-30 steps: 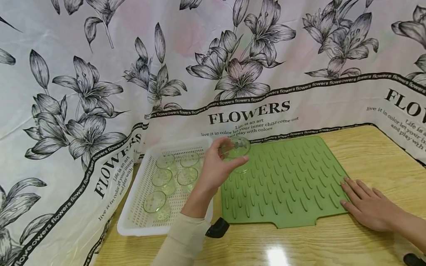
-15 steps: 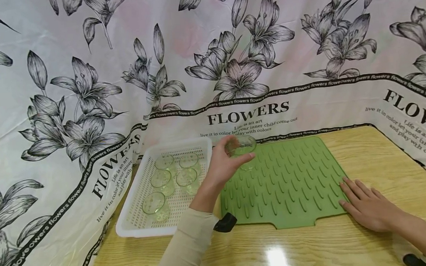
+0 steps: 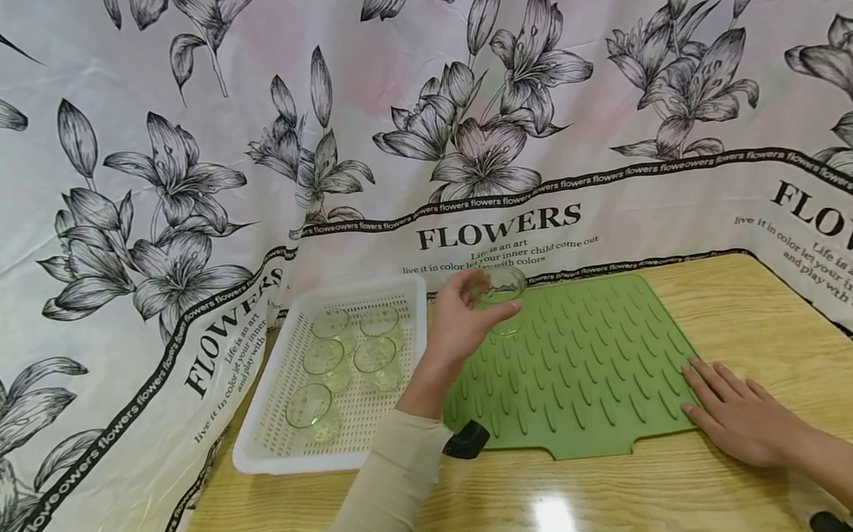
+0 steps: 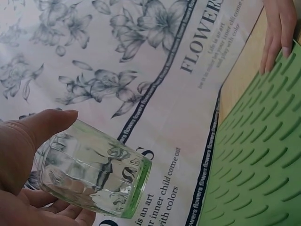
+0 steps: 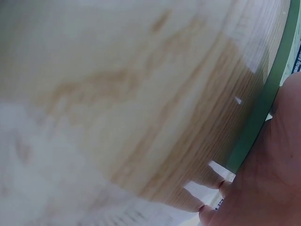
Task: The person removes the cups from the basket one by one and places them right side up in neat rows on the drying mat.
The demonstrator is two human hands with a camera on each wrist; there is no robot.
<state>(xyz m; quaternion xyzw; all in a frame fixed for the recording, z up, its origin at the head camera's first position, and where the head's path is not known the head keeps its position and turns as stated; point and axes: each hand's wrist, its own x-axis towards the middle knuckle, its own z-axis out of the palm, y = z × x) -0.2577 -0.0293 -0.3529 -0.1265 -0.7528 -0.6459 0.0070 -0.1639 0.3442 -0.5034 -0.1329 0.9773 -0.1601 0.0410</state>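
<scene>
My left hand (image 3: 457, 322) grips a clear drinking glass (image 4: 94, 172) by its side, thumb on one side and fingers on the other. In the head view this glass overlaps the back left part of a green ridged silicone mat (image 3: 576, 354). The left wrist view shows its thick base pointing away from the palm, above the mat's surface. My right hand (image 3: 735, 413) lies flat with fingers straight at the mat's right edge, its fingertips on that edge. In the right wrist view part of the right hand (image 5: 273, 174) shows beside the mat's green edge (image 5: 256, 125).
Left of the mat stands a white perforated plastic basket (image 3: 295, 462) holding several upright glasses (image 3: 310, 409). Both lie on a wooden table (image 3: 505, 502). A flower-printed curtain (image 3: 359, 171) hangs behind the table and along its sides.
My left hand has carried the glass to the right, from beside the basket's rim to over the mat's back left part. My right hand has stayed in place.
</scene>
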